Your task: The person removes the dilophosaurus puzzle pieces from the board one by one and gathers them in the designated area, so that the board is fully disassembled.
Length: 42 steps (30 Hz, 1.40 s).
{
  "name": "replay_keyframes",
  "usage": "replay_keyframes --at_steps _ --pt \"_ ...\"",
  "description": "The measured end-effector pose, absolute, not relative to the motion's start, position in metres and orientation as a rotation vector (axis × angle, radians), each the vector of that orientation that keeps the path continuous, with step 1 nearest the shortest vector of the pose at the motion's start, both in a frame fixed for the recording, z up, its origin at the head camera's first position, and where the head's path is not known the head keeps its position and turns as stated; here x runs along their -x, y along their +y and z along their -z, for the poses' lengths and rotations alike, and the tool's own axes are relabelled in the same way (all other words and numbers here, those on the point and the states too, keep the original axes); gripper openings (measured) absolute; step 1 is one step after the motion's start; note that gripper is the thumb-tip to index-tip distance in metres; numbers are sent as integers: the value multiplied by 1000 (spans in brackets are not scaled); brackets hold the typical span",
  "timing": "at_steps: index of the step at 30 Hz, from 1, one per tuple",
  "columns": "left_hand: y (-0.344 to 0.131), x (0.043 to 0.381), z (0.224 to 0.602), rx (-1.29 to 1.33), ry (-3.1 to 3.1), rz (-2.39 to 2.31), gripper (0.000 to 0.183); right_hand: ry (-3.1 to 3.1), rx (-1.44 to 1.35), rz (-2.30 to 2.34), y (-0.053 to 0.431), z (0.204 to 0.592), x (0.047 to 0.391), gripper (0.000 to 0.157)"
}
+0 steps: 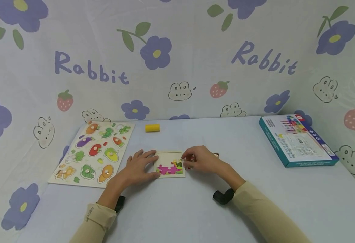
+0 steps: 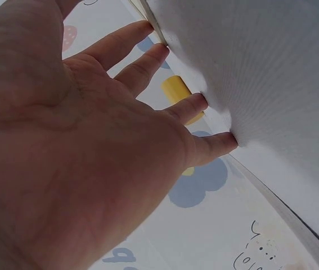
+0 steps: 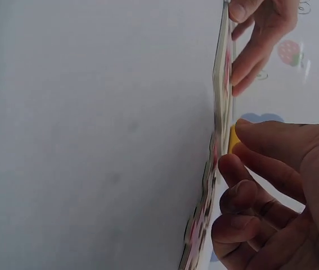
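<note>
Your left hand (image 1: 138, 167): spread wide, touching puzzle tray (image 1: 166, 158), left edge. Right hand (image 1: 202, 160): fingers bent by its right edge, can't tell if pinching. Magenta pieces (image 1: 166, 170) fill tray's bottom.

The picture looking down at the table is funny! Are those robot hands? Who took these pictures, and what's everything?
No robot here: these are a person's bare left hand and right hand. One camera sits on the head, looking forward and down. Each wrist wears one too, so those two pictures look close and tilted.

On the white table is a small puzzle tray with some pink pieces in it. The left hand's fingers touch its left side. The right hand's fingers are bent at its right edge, but I can't tell whether they hold anything. A vegetable board lies on the left, a yellow cylinder behind the tray, and a flat box on the right.
</note>
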<state>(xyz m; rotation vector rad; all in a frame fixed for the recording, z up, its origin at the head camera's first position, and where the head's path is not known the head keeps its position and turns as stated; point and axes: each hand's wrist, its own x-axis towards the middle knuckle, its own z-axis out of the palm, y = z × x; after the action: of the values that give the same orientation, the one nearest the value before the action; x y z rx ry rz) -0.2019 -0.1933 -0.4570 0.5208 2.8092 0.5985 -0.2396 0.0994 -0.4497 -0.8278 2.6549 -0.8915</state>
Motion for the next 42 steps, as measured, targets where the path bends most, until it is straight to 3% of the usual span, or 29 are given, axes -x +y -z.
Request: replay_keyframes --at_steps 10,42 --pt "-193 201 457 -538 2816 -600 71 2693 850 787 87 448 238 33" --pt "-194 201 456 -533 2826 -617 71 2690 844 813 84 445 238 31"
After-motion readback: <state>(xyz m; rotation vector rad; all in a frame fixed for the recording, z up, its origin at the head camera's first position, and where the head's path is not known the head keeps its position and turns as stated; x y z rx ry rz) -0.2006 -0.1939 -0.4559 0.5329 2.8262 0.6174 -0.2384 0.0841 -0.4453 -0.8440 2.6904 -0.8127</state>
